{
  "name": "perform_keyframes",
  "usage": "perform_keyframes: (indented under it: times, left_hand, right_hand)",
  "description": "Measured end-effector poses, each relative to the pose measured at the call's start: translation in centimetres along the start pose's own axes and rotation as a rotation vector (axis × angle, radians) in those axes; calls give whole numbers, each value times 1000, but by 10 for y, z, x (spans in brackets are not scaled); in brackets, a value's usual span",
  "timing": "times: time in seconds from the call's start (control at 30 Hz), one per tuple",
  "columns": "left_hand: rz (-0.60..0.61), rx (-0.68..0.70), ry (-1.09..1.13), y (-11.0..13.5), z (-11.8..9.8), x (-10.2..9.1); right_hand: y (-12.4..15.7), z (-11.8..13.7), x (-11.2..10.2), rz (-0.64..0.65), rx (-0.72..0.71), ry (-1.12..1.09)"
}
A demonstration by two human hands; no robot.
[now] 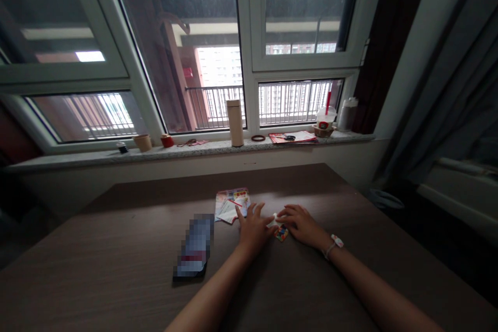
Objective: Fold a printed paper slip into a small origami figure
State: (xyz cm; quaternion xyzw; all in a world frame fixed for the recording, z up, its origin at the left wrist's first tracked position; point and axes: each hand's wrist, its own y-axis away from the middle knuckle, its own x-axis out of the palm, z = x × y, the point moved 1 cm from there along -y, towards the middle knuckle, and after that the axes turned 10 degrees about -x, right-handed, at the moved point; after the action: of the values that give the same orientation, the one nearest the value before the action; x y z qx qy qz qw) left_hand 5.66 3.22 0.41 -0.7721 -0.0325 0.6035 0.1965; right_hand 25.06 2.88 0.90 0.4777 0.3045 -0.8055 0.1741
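Observation:
My left hand (253, 228) lies on the brown table (116, 280), fingers spread and pressing down beside a small colourful piece (281, 233). My right hand (299, 224) rests just to the right, its fingertips pinched on a tiny white bit (275, 216) above that colourful piece. A bracelet (334, 243) circles my right wrist. Just beyond my left hand lies a colourful opened packet with leaflets (231, 204).
A blurred dark flat object (195, 247) lies left of my hands. The windowsill (194, 150) holds a tall beige flask (235, 122), a small cup (142, 142), a red jar (167, 140), a drink cup with straw (326, 118), red papers with scissors (291, 137). A curtain (447, 88) hangs at right.

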Motion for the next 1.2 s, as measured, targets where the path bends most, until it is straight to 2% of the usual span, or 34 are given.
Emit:
perform_keyframes:
  times: [0.47, 1.2]
  left_hand:
    - [61, -55, -117, 7, -1, -11]
    - [5, -38, -157, 3, -10, -28]
  right_hand:
    - [-2, 4, -3, 0, 34, 56]
    - [-2, 5, -4, -10, 49, 50]
